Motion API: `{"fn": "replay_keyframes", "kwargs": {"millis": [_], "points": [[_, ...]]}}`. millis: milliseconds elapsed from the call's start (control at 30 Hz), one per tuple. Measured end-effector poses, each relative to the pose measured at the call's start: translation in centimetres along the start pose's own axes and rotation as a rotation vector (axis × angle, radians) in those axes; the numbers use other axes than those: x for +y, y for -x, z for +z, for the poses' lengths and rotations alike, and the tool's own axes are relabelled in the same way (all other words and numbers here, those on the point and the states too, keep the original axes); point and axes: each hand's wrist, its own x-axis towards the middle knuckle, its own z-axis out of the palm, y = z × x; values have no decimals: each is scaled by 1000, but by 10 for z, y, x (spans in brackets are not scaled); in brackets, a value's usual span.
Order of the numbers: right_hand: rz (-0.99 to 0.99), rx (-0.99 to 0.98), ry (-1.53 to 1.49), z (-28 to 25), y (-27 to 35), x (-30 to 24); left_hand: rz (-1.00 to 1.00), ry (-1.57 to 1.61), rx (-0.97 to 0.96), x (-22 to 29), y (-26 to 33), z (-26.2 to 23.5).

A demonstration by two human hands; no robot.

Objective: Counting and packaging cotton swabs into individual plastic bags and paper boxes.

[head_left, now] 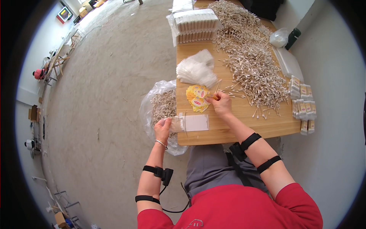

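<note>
My left hand point(162, 129) is closed on a small clear bag of cotton swabs point(177, 124) at the table's left edge. The swabs lie side by side in a row. A flat white rectangle point(197, 123) lies against the bag's right end, on the wood. My right hand point(221, 104) pinches a small yellow card point(214, 97) just right of a loose pile of yellow printed cards point(196, 100). Beyond that pile lies a fanned stack of clear plastic bags point(198, 68).
A large heap of loose cotton swabs point(251, 57) spreads over the wooden table point(240, 131). Bundled swab packs point(196, 24) stand at the far left, small finished packs point(304, 105) at the right edge. A plastic sack of swabs point(146, 101) sits left of the table.
</note>
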Motion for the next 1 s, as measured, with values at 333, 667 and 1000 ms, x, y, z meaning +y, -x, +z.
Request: {"fn": "replay_keyframes", "kwargs": {"millis": [333, 667, 1000], "points": [[-576, 165, 329, 6, -13, 20, 7, -80, -17, 3, 0, 3], [117, -518, -59, 7, 22, -33, 63, -47, 25, 9, 9, 3], [2, -744, 110, 37, 47, -47, 131, -113, 36, -1, 4, 2]]}}
